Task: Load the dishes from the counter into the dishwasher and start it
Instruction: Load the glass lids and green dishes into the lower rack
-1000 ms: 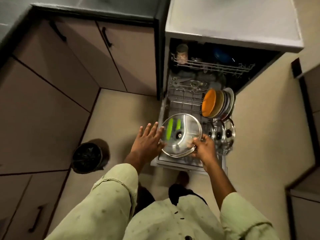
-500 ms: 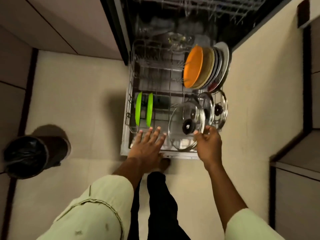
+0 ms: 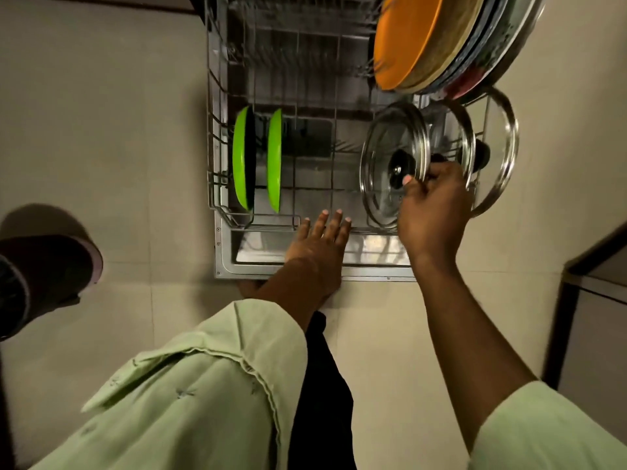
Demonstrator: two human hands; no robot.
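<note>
Seen from the head camera, you are in the loading step. Your right hand grips the round glass lid with a steel rim by its near edge, with the thumb against the glass beside the dark knob. The lid stands on edge in the right front part of the grey wire lower rack, just in front of two more glass lids standing in the same row. Your left hand holds nothing. It lies flat with straight fingers at the rack's front rail, above the open steel dishwasher door. Two bright green plates stand on edge at the left front. An orange plate leads a row of upright plates at the right rear.

I judge the lid nearly seated. Before you let go, check that its rim sits between the tines and that it stands steady. Glass on steel could slip or knock its neighbour. The worktop is out of view, so I cannot tell how many dishes remain.

No brand, label or writing can be read.
</note>
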